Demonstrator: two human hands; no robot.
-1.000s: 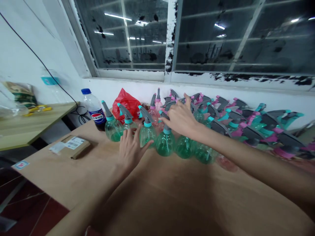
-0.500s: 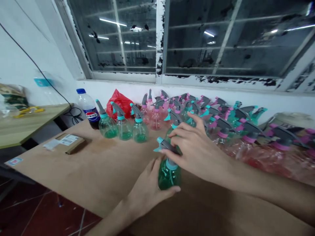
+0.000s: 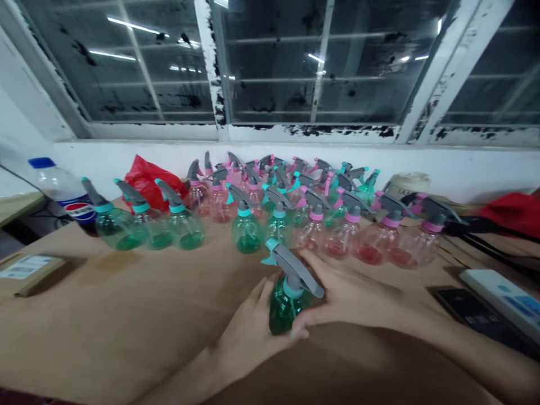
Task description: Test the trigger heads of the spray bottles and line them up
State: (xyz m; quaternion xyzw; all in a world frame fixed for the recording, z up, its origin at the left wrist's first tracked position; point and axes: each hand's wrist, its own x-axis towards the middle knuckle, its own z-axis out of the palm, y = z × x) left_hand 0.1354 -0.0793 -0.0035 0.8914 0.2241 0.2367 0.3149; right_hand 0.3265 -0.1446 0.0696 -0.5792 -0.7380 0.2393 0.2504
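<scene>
A green spray bottle [image 3: 280,309] with a grey trigger head and teal nozzle is held between both hands, tilted slightly. My left hand [image 3: 248,329] wraps round its left side and underside, thumb pointing right. Around the right side of the bottle curves my right hand [image 3: 337,289], its thumb near the left thumb and its fingers partly hidden behind the bottle. Just beyond stand two more teal-necked spray bottles [image 3: 247,232], with pink-necked spray bottles [image 3: 343,236] in a row to their right.
Three green spray bottles [image 3: 189,230] stand at left beside a cola bottle [image 3: 78,205] and a red plastic bag [image 3: 149,183]. A cardboard packet [image 3: 31,275] lies at far left. On the right are a phone [image 3: 472,315], a white box [image 3: 502,298] and black cables [image 3: 485,228].
My right hand has moved from the trigger head down to the bottle's right side. The view has swung right, bringing the phone and white box into sight.
</scene>
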